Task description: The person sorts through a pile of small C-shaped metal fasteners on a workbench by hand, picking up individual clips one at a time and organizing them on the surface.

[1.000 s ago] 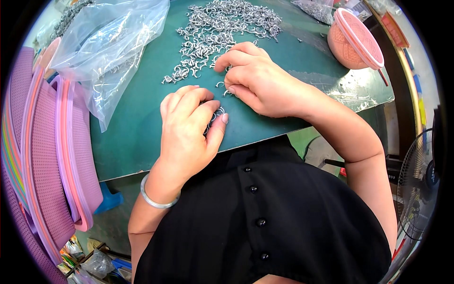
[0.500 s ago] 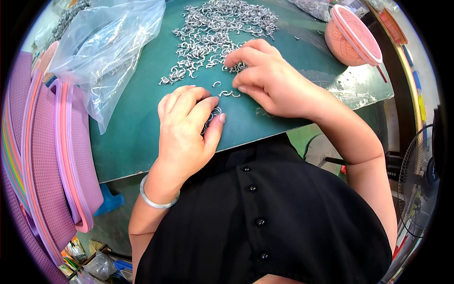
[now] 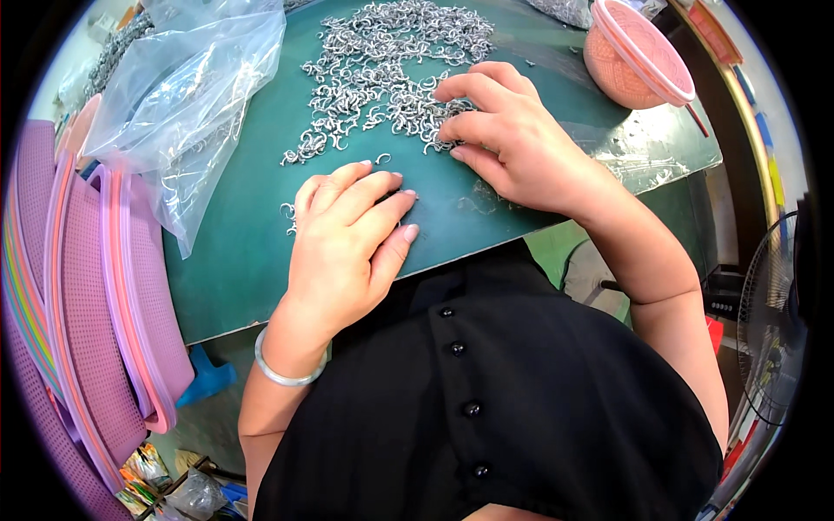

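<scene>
A heap of small silvery C-shaped metal rings (image 3: 382, 78) spreads over the green tabletop (image 3: 234, 269). My left hand (image 3: 343, 234) lies palm down in front of the heap, its fingers stretched out. Some loose rings (image 3: 287, 211) peek out at its outer side, and what lies under the palm is hidden. Just beyond its fingertips rests a single ring (image 3: 383, 159). At the heap's near right edge, my right hand (image 3: 517, 139) has its fingers bent and apart, the tips touching or just over the rings; nothing shows held in it.
A clear plastic bag (image 3: 187, 113) lies at the table's left. Purple perforated baskets (image 3: 148, 286) stand beside it. A pink basket (image 3: 630, 65) tilts at the back right, near another bag of metal pieces (image 3: 565, 10). A fan (image 3: 769, 321) stands at the far right.
My right hand has moved slightly away from me, toward the heap. My left hand has flattened, covering the rings seen by its thumb; rings now show at its outer side. The view has shifted slightly.
</scene>
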Tool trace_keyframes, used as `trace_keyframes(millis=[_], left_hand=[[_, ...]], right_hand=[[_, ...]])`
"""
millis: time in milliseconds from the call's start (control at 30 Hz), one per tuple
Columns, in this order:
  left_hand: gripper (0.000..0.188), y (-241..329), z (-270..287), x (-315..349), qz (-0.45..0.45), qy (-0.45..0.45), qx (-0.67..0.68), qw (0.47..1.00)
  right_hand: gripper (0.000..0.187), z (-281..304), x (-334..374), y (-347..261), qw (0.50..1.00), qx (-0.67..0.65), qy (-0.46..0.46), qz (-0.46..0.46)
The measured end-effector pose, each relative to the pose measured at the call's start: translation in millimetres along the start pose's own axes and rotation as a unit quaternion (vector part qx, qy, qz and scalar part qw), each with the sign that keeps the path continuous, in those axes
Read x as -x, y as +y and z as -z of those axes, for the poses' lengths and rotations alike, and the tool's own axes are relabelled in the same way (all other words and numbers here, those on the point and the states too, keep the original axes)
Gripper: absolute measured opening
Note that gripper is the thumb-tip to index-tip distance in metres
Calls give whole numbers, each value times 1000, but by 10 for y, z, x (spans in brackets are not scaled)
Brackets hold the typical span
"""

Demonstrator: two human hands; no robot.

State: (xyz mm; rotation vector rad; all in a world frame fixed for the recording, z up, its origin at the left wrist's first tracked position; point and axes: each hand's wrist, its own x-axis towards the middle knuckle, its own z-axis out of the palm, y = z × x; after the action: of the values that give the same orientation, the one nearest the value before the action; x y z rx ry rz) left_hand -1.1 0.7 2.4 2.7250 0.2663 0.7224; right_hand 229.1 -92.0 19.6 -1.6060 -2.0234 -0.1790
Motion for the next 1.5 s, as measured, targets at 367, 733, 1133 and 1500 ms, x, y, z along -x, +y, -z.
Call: trace_keyframes(millis=[367,733,1133,1500], left_hand=[[21,-26,-56,18,92,97,57,989],[18,-31,-68,15,94,92,51,990],[24,-28,-75,-8,69,94,28,993],[24,-24,-71,-13,72,89,18,993]], right_hand=[[7,-229,-113,-173,995,-55,1,78],[7,-257,-219,-226,992,-64,-47,98],[15,-262,-249,-163,989,-101,-104,34],[6,-115,-199,-86,993,-92,-67,19]])
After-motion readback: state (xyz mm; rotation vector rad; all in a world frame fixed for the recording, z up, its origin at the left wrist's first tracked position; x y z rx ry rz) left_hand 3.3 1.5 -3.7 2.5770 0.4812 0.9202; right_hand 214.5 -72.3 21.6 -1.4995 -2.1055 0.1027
